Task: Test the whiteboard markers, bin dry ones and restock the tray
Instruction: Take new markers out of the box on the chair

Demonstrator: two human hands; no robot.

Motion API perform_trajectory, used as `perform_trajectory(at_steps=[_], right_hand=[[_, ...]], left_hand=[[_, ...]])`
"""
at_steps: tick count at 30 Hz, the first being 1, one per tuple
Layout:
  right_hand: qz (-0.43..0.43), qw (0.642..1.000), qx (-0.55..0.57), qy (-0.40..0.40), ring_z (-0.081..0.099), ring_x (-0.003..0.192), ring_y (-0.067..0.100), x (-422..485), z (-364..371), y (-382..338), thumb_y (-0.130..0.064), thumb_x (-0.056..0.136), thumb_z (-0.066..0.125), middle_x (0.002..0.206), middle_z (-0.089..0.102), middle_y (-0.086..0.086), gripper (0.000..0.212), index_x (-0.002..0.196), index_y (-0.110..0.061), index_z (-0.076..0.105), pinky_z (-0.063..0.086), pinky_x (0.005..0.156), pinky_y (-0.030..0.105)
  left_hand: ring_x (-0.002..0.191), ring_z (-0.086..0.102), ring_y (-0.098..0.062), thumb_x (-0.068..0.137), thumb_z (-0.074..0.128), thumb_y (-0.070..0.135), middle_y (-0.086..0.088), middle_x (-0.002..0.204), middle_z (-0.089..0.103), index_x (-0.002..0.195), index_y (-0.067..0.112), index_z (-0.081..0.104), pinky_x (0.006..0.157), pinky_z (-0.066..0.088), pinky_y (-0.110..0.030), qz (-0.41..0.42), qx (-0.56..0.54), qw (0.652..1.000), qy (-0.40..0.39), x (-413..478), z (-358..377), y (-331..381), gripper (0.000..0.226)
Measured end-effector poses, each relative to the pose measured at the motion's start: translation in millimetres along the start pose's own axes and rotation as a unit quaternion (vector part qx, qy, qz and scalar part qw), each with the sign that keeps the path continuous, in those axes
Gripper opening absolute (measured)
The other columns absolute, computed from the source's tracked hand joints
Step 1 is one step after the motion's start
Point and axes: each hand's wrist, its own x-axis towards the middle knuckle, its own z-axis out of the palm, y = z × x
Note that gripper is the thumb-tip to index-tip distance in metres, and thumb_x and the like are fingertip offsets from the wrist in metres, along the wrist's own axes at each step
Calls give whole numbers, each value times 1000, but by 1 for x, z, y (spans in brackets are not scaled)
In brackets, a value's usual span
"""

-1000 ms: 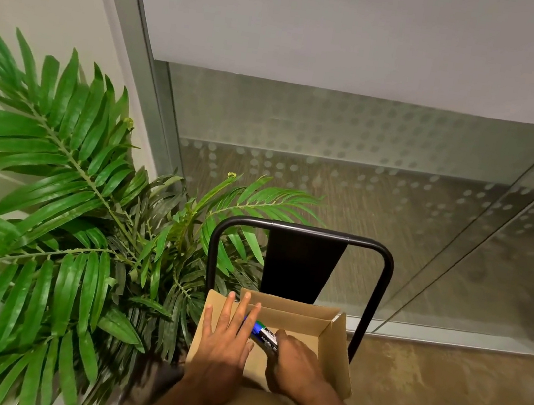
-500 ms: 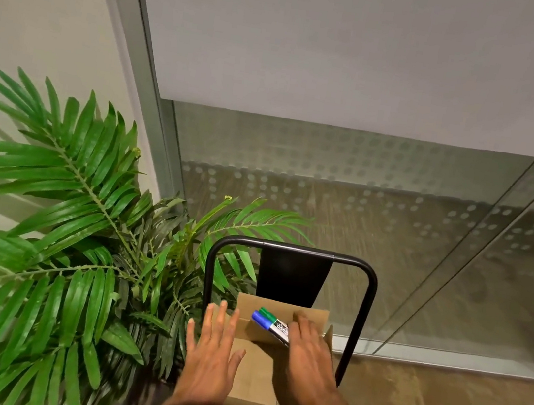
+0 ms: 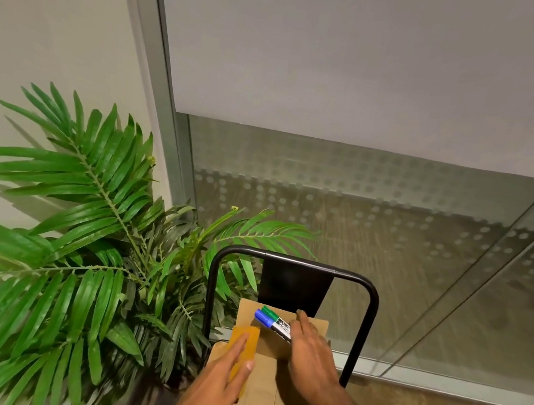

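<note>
A brown cardboard box point(image 3: 260, 385) sits at the bottom centre inside a black metal frame. My right hand point(image 3: 313, 358) holds two whiteboard markers, one with a blue cap point(image 3: 263, 318) and one with a green cap point(image 3: 270, 312), over the box's far flap. My left hand point(image 3: 219, 386) lies with straight fingers on the box's left flap point(image 3: 247, 338), pressing it down. The closed flaps hide what is inside the box.
The black tube frame point(image 3: 298, 262) with a black panel point(image 3: 294, 288) stands around the box. A large green palm plant point(image 3: 76, 260) fills the left. A whiteboard point(image 3: 367, 54) hangs above a frosted, dotted glass wall point(image 3: 360, 216). Brown floor lies at the right.
The view has tilted up. My right hand came out of the box with the two markers. My left hand has pushed the left flap down and the box now looks closed.
</note>
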Motion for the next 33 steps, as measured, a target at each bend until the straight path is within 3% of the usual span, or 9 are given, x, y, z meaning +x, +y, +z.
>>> perform_trajectory(at_steps=[3,9,12,16,22,25,27,30,33], right_hand=[[-10,1000,9,14,29,146,19,-2,-1,4,-11,93,59,164,18,6,59,146,-25,37,34,117,38],[-7,992,64,113,41,139,18,-24,-15,15,-9,92,60,155,38,3,56,144,-19,42,42,111,35],[42,972,137,184,59,112,19,-45,-13,26,-2,91,59,124,58,1,46,134,-15,50,54,90,31],[143,951,206,179,59,88,16,-72,-1,39,-5,94,55,100,57,-4,40,131,-20,49,48,69,26],[124,964,233,37,59,90,5,-81,23,49,-25,101,51,104,60,-8,39,139,-29,42,49,69,18],[81,973,217,-10,59,91,4,-75,22,49,-30,101,51,106,58,-9,36,136,-31,43,52,68,19],[58,977,202,-35,60,91,3,-69,23,52,-33,100,52,106,59,-11,34,134,-32,46,55,71,21],[63,975,208,-46,61,92,3,-62,24,58,-37,100,51,107,61,-10,35,135,-31,47,56,74,25],[82,970,226,-36,59,99,5,-59,22,61,-38,100,51,112,60,-7,40,139,-30,45,57,77,28]], left_hand=[[129,57,-19,99,31,68,9,168,20,152,58,-17,106,52,-45,-19,64,997,-27,7,4,-6,72],[158,3,-16,107,39,46,15,166,-15,151,44,-24,126,21,-45,8,142,990,5,21,6,-2,77],[157,0,-14,107,43,42,16,164,-18,149,44,-27,125,16,-42,21,161,987,13,23,7,0,82],[157,9,-13,106,44,42,19,161,-20,148,46,-31,123,29,-43,25,171,985,25,23,7,1,86],[142,44,-20,105,44,47,19,164,5,155,49,-20,111,47,-49,-3,116,992,42,16,12,-5,82],[126,55,-11,105,44,50,4,158,42,162,38,8,108,49,-43,-41,58,995,76,8,11,-4,69],[124,53,-6,98,46,64,5,154,49,159,38,25,109,48,-38,-48,15,995,82,-2,4,-5,69],[146,33,-7,79,45,90,22,162,21,158,47,21,122,30,-49,-6,-4,1000,7,-21,-5,-3,93],[154,-4,-8,85,29,89,31,162,-16,159,46,-4,124,0,-47,0,159,982,-104,-11,4,0,92]])
